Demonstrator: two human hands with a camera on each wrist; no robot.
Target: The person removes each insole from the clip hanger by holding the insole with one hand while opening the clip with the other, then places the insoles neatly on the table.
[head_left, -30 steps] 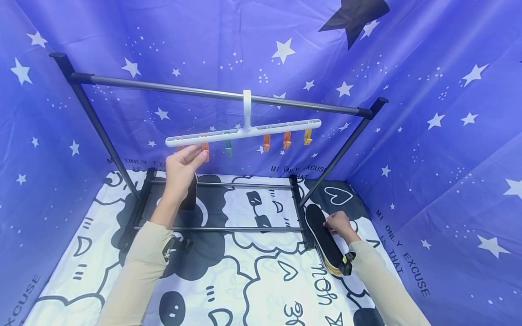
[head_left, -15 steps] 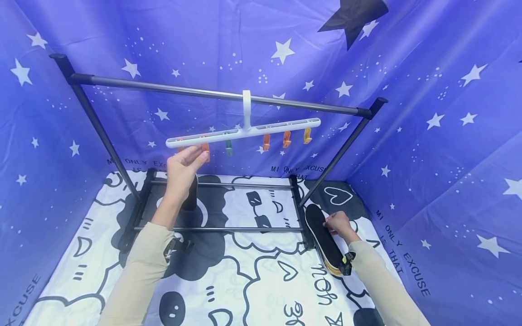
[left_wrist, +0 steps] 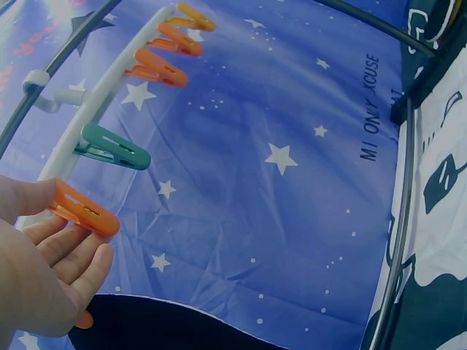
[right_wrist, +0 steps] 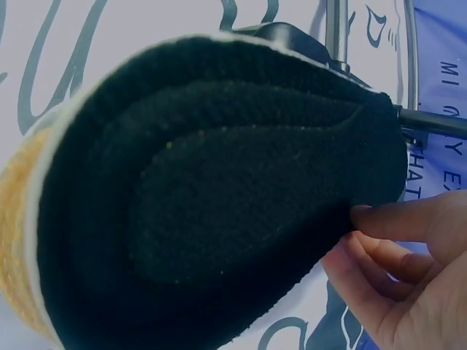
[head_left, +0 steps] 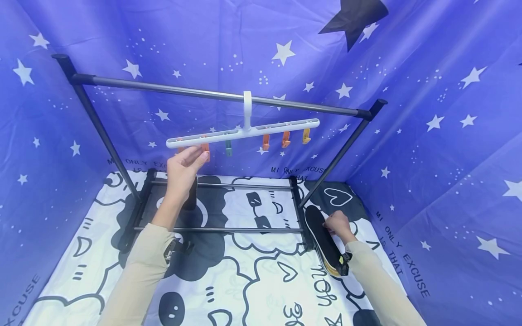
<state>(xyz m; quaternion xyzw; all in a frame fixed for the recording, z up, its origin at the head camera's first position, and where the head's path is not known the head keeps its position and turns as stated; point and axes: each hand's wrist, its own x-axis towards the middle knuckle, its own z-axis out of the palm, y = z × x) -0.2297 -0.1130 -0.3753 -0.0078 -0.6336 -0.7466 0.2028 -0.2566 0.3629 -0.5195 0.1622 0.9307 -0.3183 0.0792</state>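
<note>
My left hand (head_left: 181, 174) pinches an orange clip (left_wrist: 86, 208) on a white clip hanger (head_left: 216, 136), its thumb on one side and its fingers on the other. Behind that hand hangs a dark flat piece (head_left: 190, 199), mostly hidden, with another orange clip (left_wrist: 85, 319) at its top edge. At the rack's right foot, my right hand (head_left: 338, 223) pinches the side edge of a black insole (head_left: 320, 226) between thumb and fingers. Beneath this insole shows a yellowish one (right_wrist: 20, 226). A green clip (left_wrist: 113, 148) is the nearest one beside the pinched clip.
The hanger hooks over the top bar (head_left: 163, 87) of a dark metal rack. More orange clips and a yellow clip (head_left: 306, 136) dangle from its right half. A black-and-white printed cloth (head_left: 228, 290) covers the surface, with blue star-patterned curtains (head_left: 432, 158) around.
Both hands keep their holds. The hanger's right end has dipped or swung very slightly left; otherwise the scene looks the same.
</note>
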